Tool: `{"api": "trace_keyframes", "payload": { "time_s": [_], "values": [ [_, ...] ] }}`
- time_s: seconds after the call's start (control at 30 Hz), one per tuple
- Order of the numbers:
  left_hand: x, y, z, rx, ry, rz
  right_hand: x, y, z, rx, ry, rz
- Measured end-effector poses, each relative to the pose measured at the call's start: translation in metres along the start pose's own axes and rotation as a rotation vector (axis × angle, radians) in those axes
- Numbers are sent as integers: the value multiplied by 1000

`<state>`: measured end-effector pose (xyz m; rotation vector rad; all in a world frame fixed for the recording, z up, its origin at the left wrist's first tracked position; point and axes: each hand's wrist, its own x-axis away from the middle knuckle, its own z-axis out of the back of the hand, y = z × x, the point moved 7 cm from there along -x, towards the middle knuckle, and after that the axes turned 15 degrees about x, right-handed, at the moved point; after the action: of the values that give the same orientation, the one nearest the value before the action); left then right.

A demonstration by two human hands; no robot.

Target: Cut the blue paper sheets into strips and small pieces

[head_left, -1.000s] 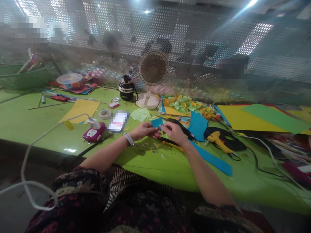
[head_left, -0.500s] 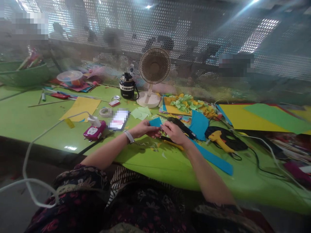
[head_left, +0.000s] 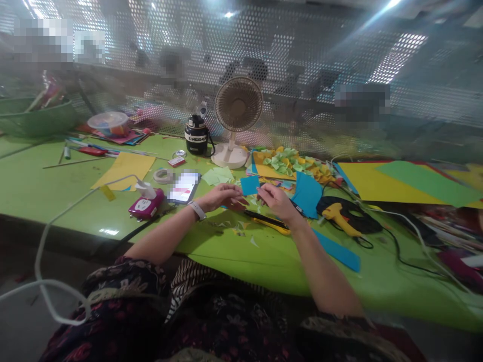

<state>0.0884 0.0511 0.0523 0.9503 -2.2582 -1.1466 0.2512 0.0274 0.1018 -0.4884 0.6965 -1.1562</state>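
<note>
I am seeing a smooth table top [head_left: 234, 259] shining glossily and throwing back white glare. The small square [head_left: 249, 185] is looking like flat, matt paper, and so is the long strip [head_left: 337, 251]. The socket block [head_left: 146, 205] is gleaming like hard plastic; the tub [head_left: 108, 121] is appearing clear plastic. The left sleeve [head_left: 124, 277] is showing printed cloth, and the screen [head_left: 290, 58] behind is resembling punched metal.
</note>
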Motion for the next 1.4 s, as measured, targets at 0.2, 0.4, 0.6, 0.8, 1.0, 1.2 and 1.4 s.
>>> {"api": "trace_keyframes", "payload": {
  "time_s": [0.2, 0.4, 0.6, 0.8, 1.0, 1.2, 1.4],
  "values": [
    [-3, 1, 2, -82, 38, -63, 1, -3, -9, -52, -40, -27],
    [-6, -1, 0, -147, 23, -87, 1, 1, -14, -38, -150, -30],
    [-7, -4, -2, -153, -15, -74, 1, 6, -18, 11, -206, -24],
    [-8, -2, 2, -141, -9, -70, 2, 6, -10, -87, -256, -51],
    [-3, 1, 1, -127, 26, -64, 2, 8, -9, -99, -251, -44],
    [-5, 2, 10, -132, 138, -93, 3, 12, -17, -83, -297, -61],
    [-4, 3, 17, -33, 216, -95, 6, 21, -9, 394, -317, -60]
  ]
}}
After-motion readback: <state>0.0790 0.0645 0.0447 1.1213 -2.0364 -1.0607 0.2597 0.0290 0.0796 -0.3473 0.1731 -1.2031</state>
